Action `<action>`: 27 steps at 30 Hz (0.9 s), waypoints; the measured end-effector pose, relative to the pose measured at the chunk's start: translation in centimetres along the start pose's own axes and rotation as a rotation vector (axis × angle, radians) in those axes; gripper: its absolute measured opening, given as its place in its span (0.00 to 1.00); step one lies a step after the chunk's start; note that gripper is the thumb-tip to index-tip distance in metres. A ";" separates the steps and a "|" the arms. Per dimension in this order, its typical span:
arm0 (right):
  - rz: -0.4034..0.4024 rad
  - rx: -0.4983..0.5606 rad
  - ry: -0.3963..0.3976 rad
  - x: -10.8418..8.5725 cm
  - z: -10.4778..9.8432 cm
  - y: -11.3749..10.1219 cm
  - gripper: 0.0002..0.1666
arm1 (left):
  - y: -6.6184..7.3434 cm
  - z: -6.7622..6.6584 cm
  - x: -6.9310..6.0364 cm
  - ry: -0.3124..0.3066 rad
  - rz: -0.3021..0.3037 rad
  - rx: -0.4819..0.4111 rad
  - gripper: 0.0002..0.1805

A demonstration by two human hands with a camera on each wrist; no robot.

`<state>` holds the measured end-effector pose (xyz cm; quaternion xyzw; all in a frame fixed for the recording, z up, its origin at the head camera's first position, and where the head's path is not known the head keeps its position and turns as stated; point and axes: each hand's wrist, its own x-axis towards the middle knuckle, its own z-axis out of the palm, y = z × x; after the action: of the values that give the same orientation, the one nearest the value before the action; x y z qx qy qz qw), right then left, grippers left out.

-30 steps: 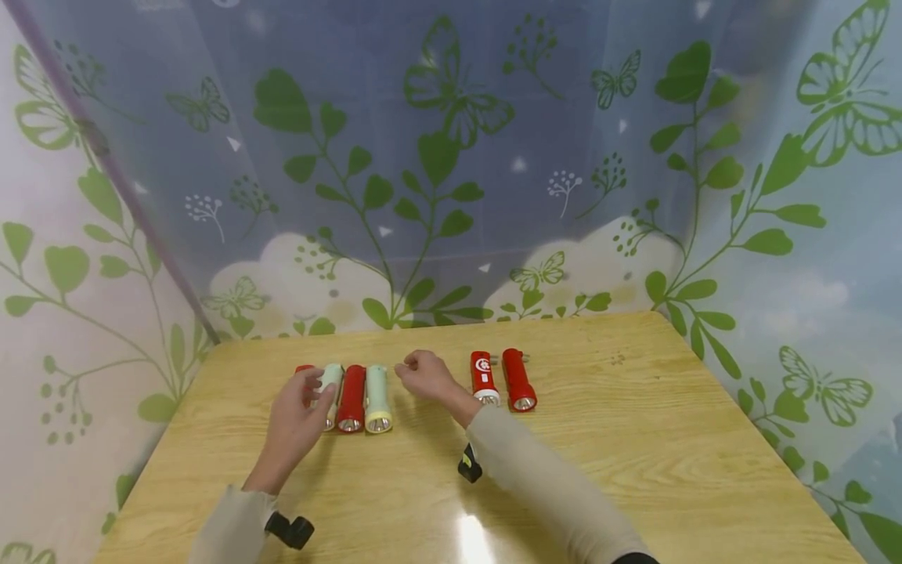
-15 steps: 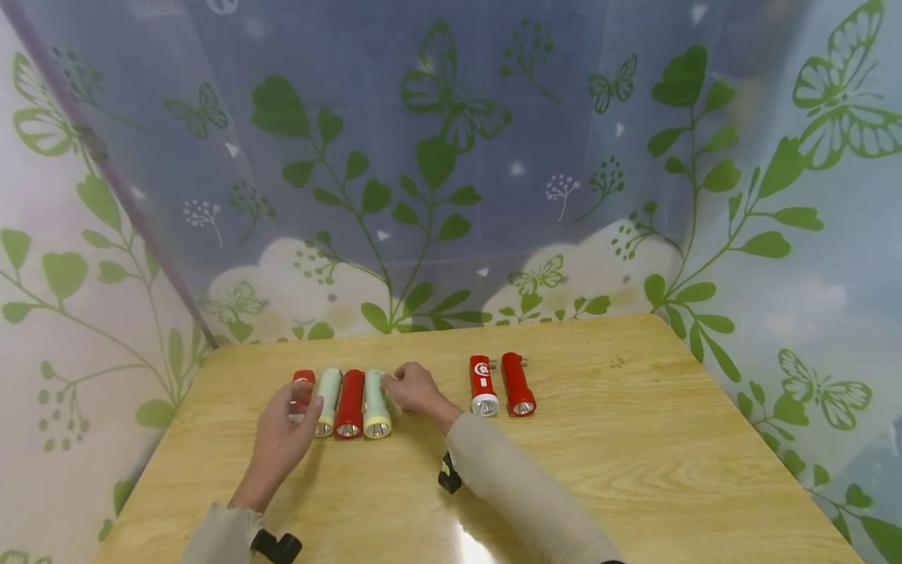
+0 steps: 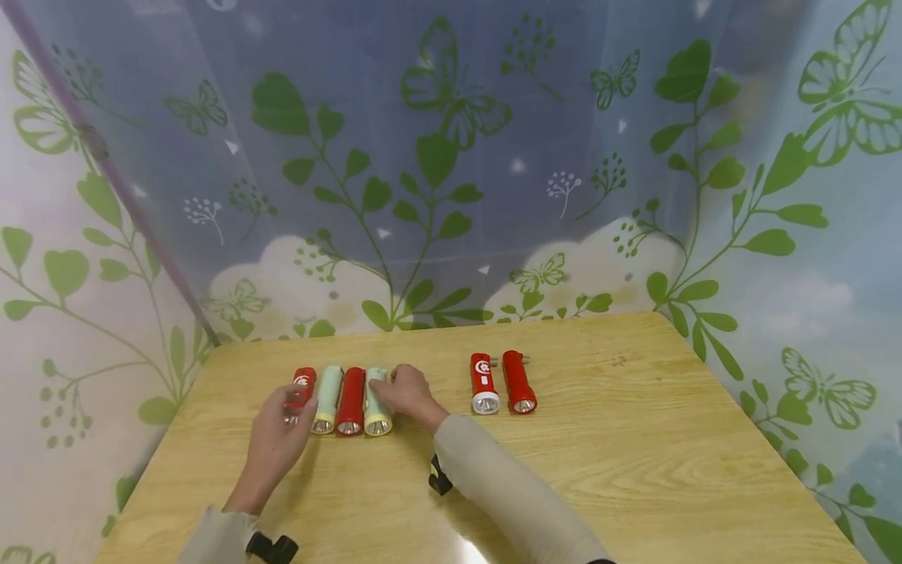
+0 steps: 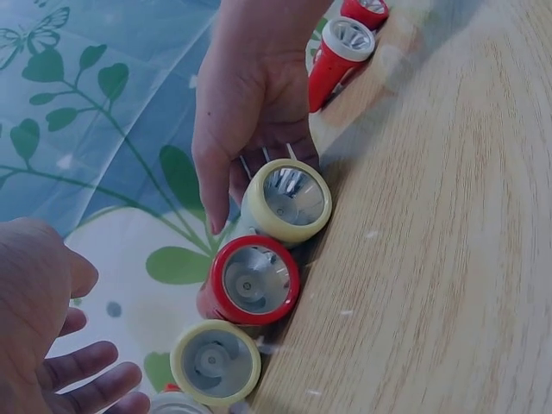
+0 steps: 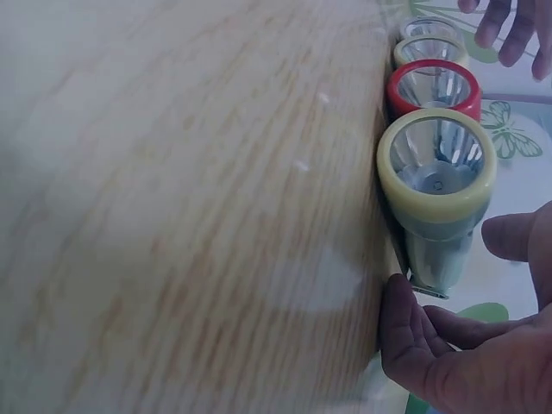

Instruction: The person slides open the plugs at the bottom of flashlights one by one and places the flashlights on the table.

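Observation:
In the head view, a light green flashlight (image 3: 378,403) with a yellow rim ends a row on the left of the table. My right hand (image 3: 410,393) is at its right side, fingers by its body; the right wrist view shows the thumb (image 5: 509,236) apart from it. Left of it lie a red flashlight (image 3: 351,401), another light green flashlight (image 3: 327,399) and a red flashlight with a white rim (image 3: 304,382). My left hand (image 3: 278,427) hovers over that last one, partly hiding it. In the left wrist view, the left fingers (image 4: 86,366) spread loosely, holding nothing.
Two more red flashlights lie apart to the right, one with a white rim (image 3: 484,384) and one all red (image 3: 519,382). The wooden table (image 3: 634,454) meets a patterned cloth backdrop (image 3: 451,235) at the back and sides.
My right hand has moved left, from the gap between the two groups to the end green flashlight. My left hand has shifted slightly left and nearer, uncovering more of the leftmost flashlights.

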<state>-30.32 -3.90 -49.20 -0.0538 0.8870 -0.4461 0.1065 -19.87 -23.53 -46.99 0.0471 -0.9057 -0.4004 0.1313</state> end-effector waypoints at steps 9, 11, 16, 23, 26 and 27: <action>-0.011 -0.046 -0.006 -0.4 0.1 -0.4 0.27 | -0.3 -0.1 -0.3 0.009 -0.044 0.016 0.24; -0.016 -0.060 -0.004 -0.5 0.0 -0.4 0.26 | -0.3 -0.1 -0.4 0.007 -0.053 0.015 0.25; -0.022 -0.093 -0.017 -0.6 -0.1 -0.3 0.25 | -0.3 -0.1 -0.5 0.002 -0.056 0.003 0.26; -0.009 -0.077 -0.027 -0.6 0.0 -0.4 0.26 | -0.2 0.0 -0.5 -0.020 -0.076 -0.021 0.27; -0.008 -0.061 -0.022 -0.8 0.1 -0.3 0.26 | -0.4 0.2 -0.6 -0.030 -0.082 -0.015 0.27; -0.007 -0.057 -0.018 -0.8 0.2 -0.3 0.26 | -0.4 0.2 -0.7 -0.033 -0.082 -0.015 0.27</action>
<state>-29.53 -4.08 -48.95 -0.0641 0.8982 -0.4204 0.1111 -19.31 -23.53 -47.55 0.0765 -0.9020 -0.4128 0.1002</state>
